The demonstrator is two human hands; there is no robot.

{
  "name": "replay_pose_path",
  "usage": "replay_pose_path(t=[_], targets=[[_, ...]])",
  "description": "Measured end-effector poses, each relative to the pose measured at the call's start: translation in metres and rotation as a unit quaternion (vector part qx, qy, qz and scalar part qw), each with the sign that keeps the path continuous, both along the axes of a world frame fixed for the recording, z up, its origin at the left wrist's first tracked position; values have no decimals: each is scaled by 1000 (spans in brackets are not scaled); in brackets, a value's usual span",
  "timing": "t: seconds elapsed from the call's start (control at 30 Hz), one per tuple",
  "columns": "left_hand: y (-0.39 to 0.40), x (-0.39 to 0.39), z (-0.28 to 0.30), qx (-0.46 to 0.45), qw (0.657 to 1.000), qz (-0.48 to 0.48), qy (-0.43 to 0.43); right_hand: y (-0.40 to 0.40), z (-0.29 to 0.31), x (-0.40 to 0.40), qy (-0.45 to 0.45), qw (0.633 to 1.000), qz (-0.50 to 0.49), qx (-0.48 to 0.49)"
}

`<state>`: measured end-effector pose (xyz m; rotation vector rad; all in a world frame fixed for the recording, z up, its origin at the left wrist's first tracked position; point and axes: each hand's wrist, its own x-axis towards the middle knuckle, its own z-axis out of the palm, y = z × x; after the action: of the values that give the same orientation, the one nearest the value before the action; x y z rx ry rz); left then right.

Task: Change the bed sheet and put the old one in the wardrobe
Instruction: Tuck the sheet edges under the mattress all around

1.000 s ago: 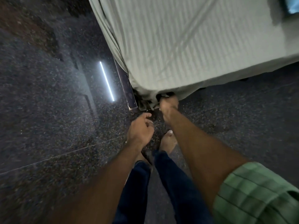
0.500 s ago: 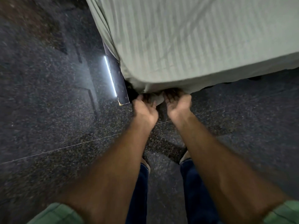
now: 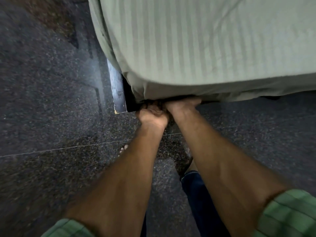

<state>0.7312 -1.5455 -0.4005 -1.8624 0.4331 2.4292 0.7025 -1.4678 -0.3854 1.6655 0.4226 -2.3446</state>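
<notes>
A pale green striped bed sheet [image 3: 196, 57] covers the mattress and hangs down over its near corner. Both hands are at that corner's lower edge. My left hand [image 3: 152, 117] is curled into a fist right below the corner, its fingers closed on the bunched sheet end in the dark gap. My right hand [image 3: 181, 105] sits beside it, touching it, with its fingers pushed under the mattress edge and hidden there.
The dark bed frame corner [image 3: 118, 93] juts out just left of the hands. Speckled dark stone floor [image 3: 51, 108] surrounds the bed. My bare foot [image 3: 124, 148] and legs in dark trousers [image 3: 198, 194] stand close below the hands.
Both hands have moved further in under the mattress corner and closer together. The loose bit of sheet seen between them earlier is out of sight. The camera has come nearer.
</notes>
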Motion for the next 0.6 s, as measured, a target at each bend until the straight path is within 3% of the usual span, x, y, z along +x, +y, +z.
replay_pose_path(t=[0.03, 0.1, 0.17, 0.23, 0.33, 0.5, 0.6], targets=[[0, -4, 11, 0, 1000, 19, 17, 0, -1, -3, 4, 999, 16, 46], [12, 2, -47, -26, 999, 37, 23, 5, -6, 0, 68, 997, -27, -1], [21, 25, -94, -37, 996, -62, -49, 10, -9, 18, 55, 998, -9, 36], [9, 54, -70, -24, 992, -118, -25, 13, -5, 51, 17, 999, 4, 29], [1, 55, 30, -59, 976, -196, -69, 14, 5, 91, -22, 989, 118, 87], [2, 55, 45, -179, 951, -251, -4, -19, 23, 81, 22, 925, 316, 212], [3, 38, 45, -172, 926, -335, 14, -41, 20, 49, 74, 855, 436, 272]])
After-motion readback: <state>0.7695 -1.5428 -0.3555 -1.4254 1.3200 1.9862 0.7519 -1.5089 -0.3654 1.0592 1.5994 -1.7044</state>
